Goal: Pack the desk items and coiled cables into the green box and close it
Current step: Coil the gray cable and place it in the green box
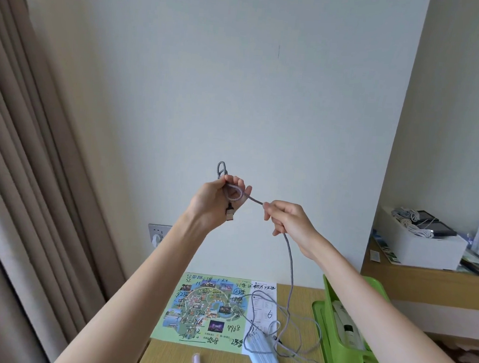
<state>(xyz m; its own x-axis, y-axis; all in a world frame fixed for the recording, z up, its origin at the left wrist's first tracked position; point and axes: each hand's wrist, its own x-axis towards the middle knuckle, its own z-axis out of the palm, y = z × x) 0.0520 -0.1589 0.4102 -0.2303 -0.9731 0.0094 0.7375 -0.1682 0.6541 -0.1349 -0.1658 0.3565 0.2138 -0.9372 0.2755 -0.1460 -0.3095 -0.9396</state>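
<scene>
Left hand (217,199): raised well above the desk (171,356), with the fingers curled round several short loops of the grey braided cable (290,254). Two loops are seen projecting above the fist, and another is wound across the fingers.
USB plug (230,213): seen hanging just below the left palm.
Right hand (289,221): held just beside the left. The fingers are curled and the cable is pinched at the fingertips. A short, straight span of cable is held between the two hands.
Cable slack: hung down from the right hand to the desk, where it is spread in loose loops.
Green box (345,353): set at the right of the desk, apart from both hands, with the lid raised. Pale items are seen inside.
Power bank (261,356): pale blue, laid beside the box and crossed by the loose cable.
Map sheet (208,311): laid flat on the desk and marked with handwritten figures.
</scene>
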